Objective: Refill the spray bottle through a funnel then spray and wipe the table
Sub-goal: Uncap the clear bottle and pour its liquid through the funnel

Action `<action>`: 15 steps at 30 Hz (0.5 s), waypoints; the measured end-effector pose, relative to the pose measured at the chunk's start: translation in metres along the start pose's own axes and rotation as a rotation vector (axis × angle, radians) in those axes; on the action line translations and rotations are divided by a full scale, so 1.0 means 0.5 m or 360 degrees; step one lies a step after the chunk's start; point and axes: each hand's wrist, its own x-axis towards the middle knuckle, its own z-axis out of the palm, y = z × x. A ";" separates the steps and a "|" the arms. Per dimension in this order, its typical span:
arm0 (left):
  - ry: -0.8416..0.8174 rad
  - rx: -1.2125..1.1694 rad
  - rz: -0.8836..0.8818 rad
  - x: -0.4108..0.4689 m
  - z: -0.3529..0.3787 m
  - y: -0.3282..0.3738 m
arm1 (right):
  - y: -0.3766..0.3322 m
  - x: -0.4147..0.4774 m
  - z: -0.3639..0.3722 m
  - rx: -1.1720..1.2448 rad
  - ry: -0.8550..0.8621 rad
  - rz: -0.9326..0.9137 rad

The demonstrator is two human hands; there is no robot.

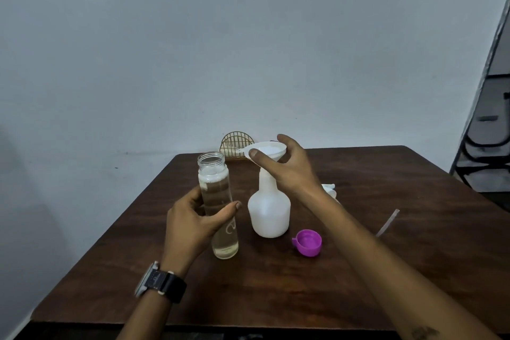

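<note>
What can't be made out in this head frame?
- Head view: where the funnel meets the spray bottle neck; the right hand covers it.
- Head view: white object behind that arm; mostly hidden, unidentifiable.
- Head view: spray bottle fill level; opaque wall.
- Head view: left hand grip behind the clear bottle; liquid distorts it.

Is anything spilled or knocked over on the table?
No spill shows. The round purple plastic cap lies open side up on the dark wooden table, beside the upright white plastic spray bottle.
</note>
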 end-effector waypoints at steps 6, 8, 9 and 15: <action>0.0077 0.0088 0.0031 0.036 -0.001 -0.022 | 0.008 -0.004 -0.006 0.0100 -0.0048 -0.0052; 0.0081 0.0119 0.0067 0.045 -0.009 -0.022 | 0.012 -0.008 -0.009 0.0172 -0.0042 -0.0056; 0.0072 0.0164 0.0094 0.049 -0.014 -0.020 | 0.013 -0.011 -0.010 0.0202 -0.0035 -0.0065; 0.0072 0.0417 0.0309 0.090 -0.054 0.023 | 0.029 -0.014 -0.003 0.0321 0.0093 -0.0097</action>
